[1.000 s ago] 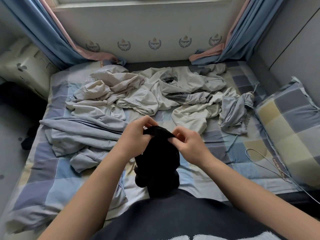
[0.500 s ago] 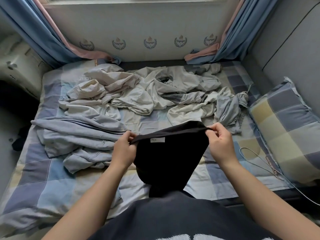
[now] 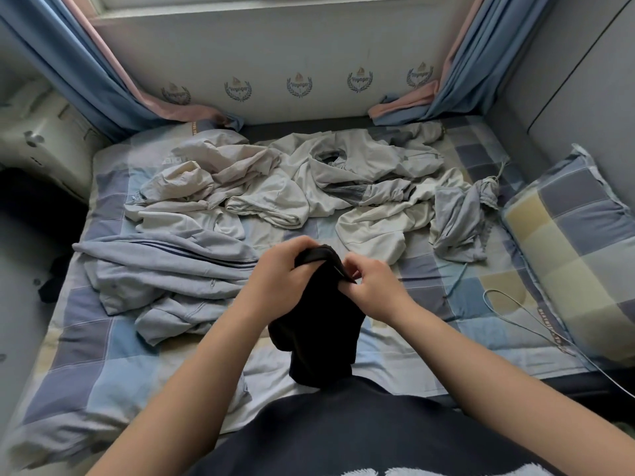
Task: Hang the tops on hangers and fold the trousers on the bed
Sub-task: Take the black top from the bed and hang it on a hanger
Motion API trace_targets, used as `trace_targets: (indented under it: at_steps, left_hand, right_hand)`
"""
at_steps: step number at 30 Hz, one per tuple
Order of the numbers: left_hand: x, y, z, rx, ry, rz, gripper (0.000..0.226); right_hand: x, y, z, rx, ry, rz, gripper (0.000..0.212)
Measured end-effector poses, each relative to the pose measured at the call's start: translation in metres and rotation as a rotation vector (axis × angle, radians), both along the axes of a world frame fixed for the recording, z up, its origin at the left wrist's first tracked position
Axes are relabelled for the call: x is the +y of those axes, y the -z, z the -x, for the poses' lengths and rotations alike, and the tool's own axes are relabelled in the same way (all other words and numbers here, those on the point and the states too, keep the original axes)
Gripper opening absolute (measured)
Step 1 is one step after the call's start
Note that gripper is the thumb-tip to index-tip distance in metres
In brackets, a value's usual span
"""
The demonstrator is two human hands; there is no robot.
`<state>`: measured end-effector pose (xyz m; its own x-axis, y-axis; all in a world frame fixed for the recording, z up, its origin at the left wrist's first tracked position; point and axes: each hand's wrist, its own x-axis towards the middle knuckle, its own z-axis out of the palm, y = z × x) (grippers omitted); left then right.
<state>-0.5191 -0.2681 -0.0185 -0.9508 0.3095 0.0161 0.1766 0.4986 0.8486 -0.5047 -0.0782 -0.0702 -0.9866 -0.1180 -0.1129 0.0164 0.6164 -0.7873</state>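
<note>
Black garment (image 3: 319,324) hangs bunched between both hands, above the near middle of the bed (image 3: 103,355), its lower end dropping down to the person's dark top (image 3: 343,434). Whether it is a top or a pair of trousers cannot be told from its folds. The left hand (image 3: 278,273) has its fingers curled over the upper edge of the cloth and grips it there. The right hand (image 3: 374,290), close beside the left one, pinches the same edge between thumb and fingertips, with the other fingers bent in. The two hands are nearly touching, with the cloth gathered between them.

On the checked bedsheet beyond the hands lie more clothes, unfolded. A grey jacket (image 3: 165,266) with dark stripes sprawls to the left, just beside the left hand. A heap of pale tops (image 3: 275,187) stretches across the far half of the bed. A small grey-blue garment (image 3: 460,214) lies crumpled to the right of that heap. A checked pillow (image 3: 577,262) leans against the right wall, and a thin pale cord (image 3: 515,314) loops over the sheet near it. Blue and pink curtains (image 3: 86,70) hang at both far corners, and their ends rest on the bed.
</note>
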Motion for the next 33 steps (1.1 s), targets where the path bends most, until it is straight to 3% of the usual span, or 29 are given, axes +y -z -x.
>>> trace_targets:
  at_steps: [3,8,13,17,20,22,28,33]
  left_hand:
    - [-0.014,0.0,0.007,0.045,-0.039,0.116,0.021]
    - [-0.035,0.009,0.043,0.084,-0.217,0.397,0.041]
    - [-0.04,-0.001,0.078,0.091,-0.209,0.418,0.042]
    - [-0.037,-0.029,0.103,0.154,-0.147,0.292,0.037]
    - [-0.033,-0.055,0.124,0.188,-0.067,0.132,0.029]
    - [-0.026,-0.071,0.135,0.168,-0.003,0.026,0.02]
    - [0.016,-0.094,0.128,0.157,0.319,-0.206,0.016]
    - [0.059,-0.099,0.074,0.11,0.555,-0.352,0.014]
  right_hand:
    - [0.008,0.009,0.009,0.016,0.039,-0.14,0.032]
    - [0.054,0.011,0.031,0.017,0.232,-0.354,0.024]
    - [0.09,-0.016,0.049,0.068,0.345,-0.386,0.019]
    - [0.101,-0.06,0.05,0.223,0.38,-0.253,0.007]
    - [0.104,-0.1,0.033,0.316,0.37,-0.13,0.024]
    - [0.102,-0.122,0.014,0.381,0.398,-0.067,0.024]
    - [0.069,-0.163,-0.067,0.574,0.713,0.135,0.021]
    - [0.032,-0.177,-0.162,0.673,0.941,0.137,0.021]
